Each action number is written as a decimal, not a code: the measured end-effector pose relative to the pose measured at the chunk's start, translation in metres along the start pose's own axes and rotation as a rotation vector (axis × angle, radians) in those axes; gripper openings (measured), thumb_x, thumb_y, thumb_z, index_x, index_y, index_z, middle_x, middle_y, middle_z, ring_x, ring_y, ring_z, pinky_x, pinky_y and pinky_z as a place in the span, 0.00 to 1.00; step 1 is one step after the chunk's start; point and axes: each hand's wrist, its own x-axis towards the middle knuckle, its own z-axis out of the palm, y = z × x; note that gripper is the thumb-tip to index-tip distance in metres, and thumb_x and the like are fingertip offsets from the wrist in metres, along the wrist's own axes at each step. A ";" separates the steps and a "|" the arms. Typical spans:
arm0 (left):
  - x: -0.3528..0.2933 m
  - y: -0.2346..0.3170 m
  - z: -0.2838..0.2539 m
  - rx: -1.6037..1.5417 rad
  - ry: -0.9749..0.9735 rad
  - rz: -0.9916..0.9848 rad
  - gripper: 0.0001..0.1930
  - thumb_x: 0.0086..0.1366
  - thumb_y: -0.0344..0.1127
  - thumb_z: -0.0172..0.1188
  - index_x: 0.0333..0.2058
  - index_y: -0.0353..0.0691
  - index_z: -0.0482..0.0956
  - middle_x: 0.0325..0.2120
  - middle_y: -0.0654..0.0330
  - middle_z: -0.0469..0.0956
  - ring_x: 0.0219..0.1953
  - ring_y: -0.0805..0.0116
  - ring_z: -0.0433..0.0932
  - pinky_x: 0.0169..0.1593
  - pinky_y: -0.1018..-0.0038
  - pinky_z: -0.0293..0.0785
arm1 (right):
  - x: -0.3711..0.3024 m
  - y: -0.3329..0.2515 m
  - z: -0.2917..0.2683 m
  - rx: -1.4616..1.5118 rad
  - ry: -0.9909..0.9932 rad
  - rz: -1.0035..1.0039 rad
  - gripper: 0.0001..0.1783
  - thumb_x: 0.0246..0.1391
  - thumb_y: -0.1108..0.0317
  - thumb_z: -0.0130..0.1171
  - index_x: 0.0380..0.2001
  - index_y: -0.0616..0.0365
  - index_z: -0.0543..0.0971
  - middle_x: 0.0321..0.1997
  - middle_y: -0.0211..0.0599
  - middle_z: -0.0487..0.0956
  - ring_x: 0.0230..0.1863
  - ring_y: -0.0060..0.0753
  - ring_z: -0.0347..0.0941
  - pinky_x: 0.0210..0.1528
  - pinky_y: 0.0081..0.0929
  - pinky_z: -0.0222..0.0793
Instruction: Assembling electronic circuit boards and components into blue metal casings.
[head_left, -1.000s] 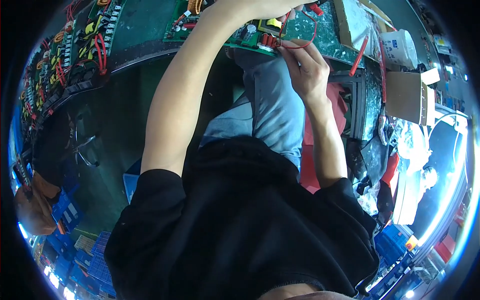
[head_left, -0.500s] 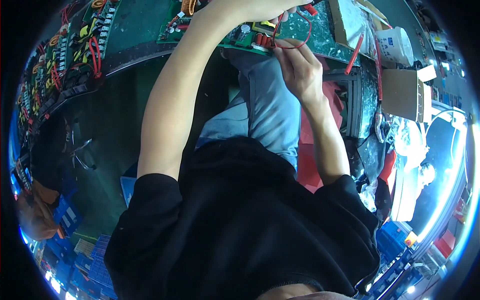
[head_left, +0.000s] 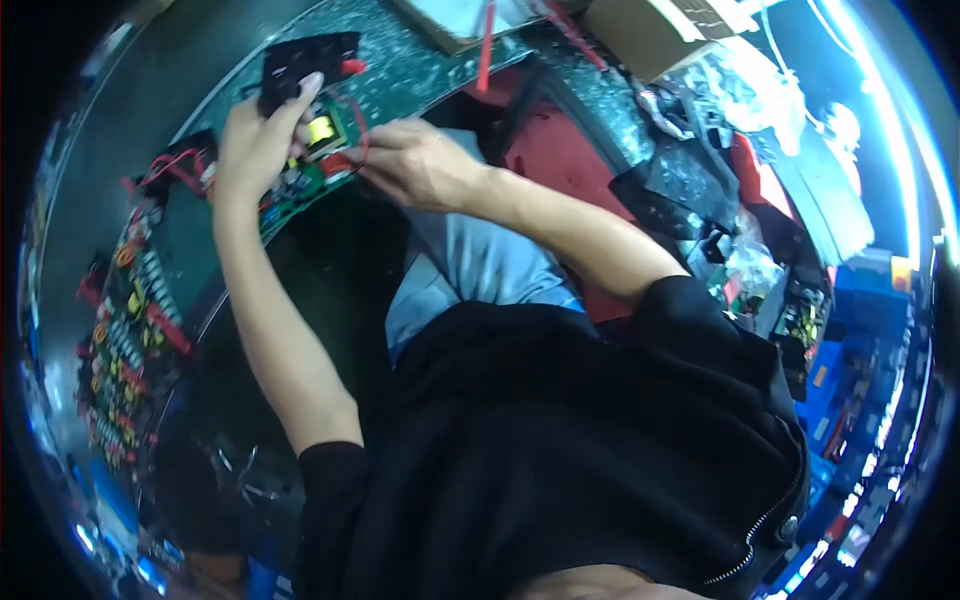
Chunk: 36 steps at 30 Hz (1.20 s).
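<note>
My left hand (head_left: 255,145) is closed on a flat-sided black part (head_left: 310,55), its thumb lying along the top. What this part is I cannot make out; a short red piece (head_left: 353,67) sticks out at its right. Below it, at the bench's near edge, is a green circuit board (head_left: 290,208) carrying a yellow-wrapped transformer (head_left: 320,130) and small components. My right hand (head_left: 420,165) pinches at the board's right side, where a red wire (head_left: 360,112) loops up towards the black part. The fingertips partly hide the wire's end.
Several populated circuit boards (head_left: 130,350) line the left bench edge. Red-handled tools or strips (head_left: 486,50) lie at the far side beside a cardboard box (head_left: 640,35). Black and clear plastic bags (head_left: 680,170) sit at right, with blue crates (head_left: 865,300) further back.
The view has turned, so bench and boards appear shifted left and down. My left hand now shows fully with the black part; my right hand stays by the red wire at the board's edge.
</note>
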 end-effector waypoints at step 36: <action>-0.030 -0.007 0.021 0.082 0.116 0.002 0.18 0.62 0.47 0.64 0.24 0.35 0.78 0.15 0.68 0.70 0.18 0.80 0.66 0.23 0.77 0.59 | -0.149 0.040 -0.210 -0.994 0.137 1.021 0.18 0.50 0.57 0.64 0.41 0.55 0.83 0.45 0.51 0.75 0.48 0.50 0.71 0.49 0.40 0.68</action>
